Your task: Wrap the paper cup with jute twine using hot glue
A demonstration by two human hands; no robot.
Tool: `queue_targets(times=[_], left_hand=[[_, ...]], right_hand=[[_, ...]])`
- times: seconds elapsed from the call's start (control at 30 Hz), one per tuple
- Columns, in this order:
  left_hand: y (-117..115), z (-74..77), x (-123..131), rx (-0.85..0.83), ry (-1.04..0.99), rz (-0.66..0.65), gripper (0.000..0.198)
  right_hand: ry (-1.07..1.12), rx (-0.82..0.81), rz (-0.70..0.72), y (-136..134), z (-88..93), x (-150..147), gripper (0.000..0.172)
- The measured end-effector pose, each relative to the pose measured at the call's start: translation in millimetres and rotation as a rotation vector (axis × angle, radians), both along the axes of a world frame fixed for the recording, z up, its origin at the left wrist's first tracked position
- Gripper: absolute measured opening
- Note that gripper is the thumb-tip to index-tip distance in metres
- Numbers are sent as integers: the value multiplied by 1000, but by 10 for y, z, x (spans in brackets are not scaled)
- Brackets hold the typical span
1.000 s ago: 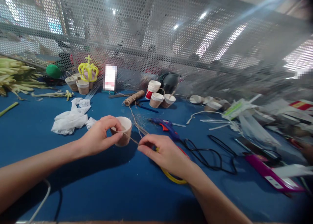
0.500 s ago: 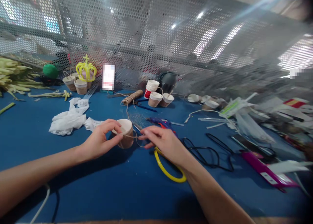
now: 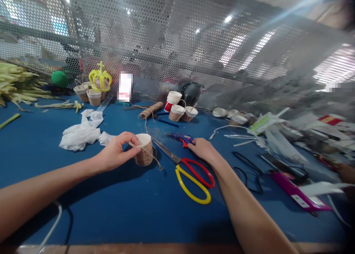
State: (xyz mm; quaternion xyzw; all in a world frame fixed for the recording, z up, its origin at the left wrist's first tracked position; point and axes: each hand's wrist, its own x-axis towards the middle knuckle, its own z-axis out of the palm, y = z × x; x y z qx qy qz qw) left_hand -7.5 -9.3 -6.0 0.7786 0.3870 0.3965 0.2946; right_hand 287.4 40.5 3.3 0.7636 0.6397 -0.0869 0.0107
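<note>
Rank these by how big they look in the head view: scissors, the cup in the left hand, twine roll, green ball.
1. Scissors
2. Held cup
Twine roll and green ball: both smaller, too alike to rank; the roll is longer but thinner.

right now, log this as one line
left hand: holding brown-wrapped cup | right hand: on glue gun | scissors: on blue table

No txt, nos. or brands legible; lit screen point(image 3: 125, 86) at back is pixelated.
</note>
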Motion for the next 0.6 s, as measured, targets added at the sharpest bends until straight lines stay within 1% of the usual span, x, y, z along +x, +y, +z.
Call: queue_targets(times=[0.1, 0.23, 0.4, 0.5, 0.6], left_hand=[[14, -2, -13, 14, 27, -3, 11], [27, -7, -29, 22, 44, 9, 12], [42, -21, -36, 22, 44, 15, 12], [50, -27, -36, 20, 32, 12, 14], [53, -27, -33, 2, 13, 15, 15]], right_hand=[[26, -20, -17, -14, 9, -36, 28], [111, 23, -51, -49, 31, -54, 28], [343, 154, -81, -132, 108, -76, 14], [535, 232, -41, -251, 218, -161, 15], [690, 226, 63, -443, 363, -327, 24]])
